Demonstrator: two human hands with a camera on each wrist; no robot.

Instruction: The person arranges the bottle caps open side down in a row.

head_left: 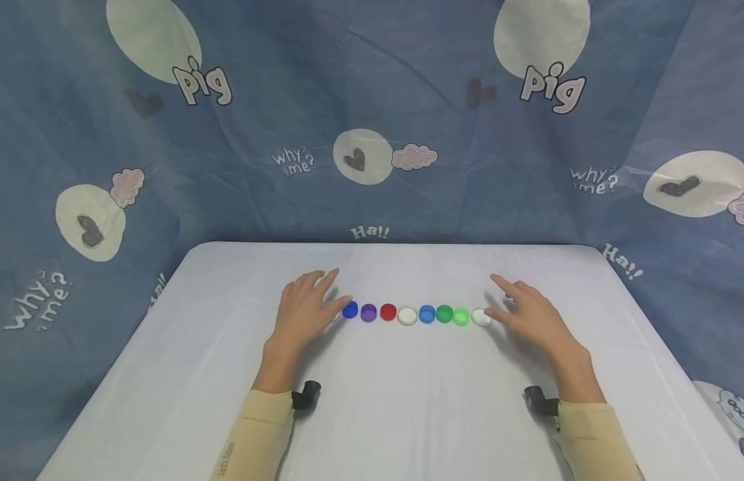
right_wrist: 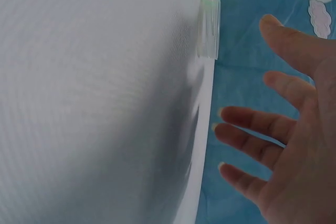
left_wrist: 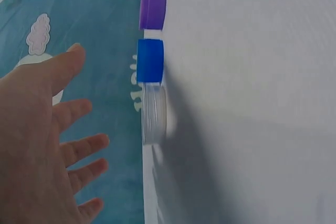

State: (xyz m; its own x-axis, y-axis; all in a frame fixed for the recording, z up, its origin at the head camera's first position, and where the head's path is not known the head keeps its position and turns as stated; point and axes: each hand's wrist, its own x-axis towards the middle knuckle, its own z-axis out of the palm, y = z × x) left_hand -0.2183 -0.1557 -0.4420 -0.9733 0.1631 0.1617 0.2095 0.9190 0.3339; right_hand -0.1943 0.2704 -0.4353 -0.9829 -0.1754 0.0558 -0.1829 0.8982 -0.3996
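A white-covered bench (head_left: 396, 407) with rounded far corners stood against blue printed fabric (head_left: 384, 87), which filled the background and hung down past both sides. The bench's cover was smooth and pale, and soft shadows of the hands fell across it.

Across the middle of the bench ran a row of nine small plastic discs, left to right: clear (left_wrist: 154, 114), blue (head_left: 350, 309), purple (head_left: 368, 312), red (head_left: 388, 312), white (head_left: 407, 316), light blue (head_left: 427, 314), green (head_left: 444, 313), bright green (head_left: 461, 316) and another clear disc (head_left: 482, 317). The left hand (head_left: 302, 307) was raised near the row's left end, the right hand (head_left: 531, 314) near its right end; on each the grip was apart, thumb and fingers spread.

The fabric read "pig" twice along the top, "why me?" in three places, and "Ha!!" just beyond the bench's far edge and again by its right corner. The left tan sleeve (head_left: 254, 427) bore lettering (head_left: 226, 459) too small to read surely.
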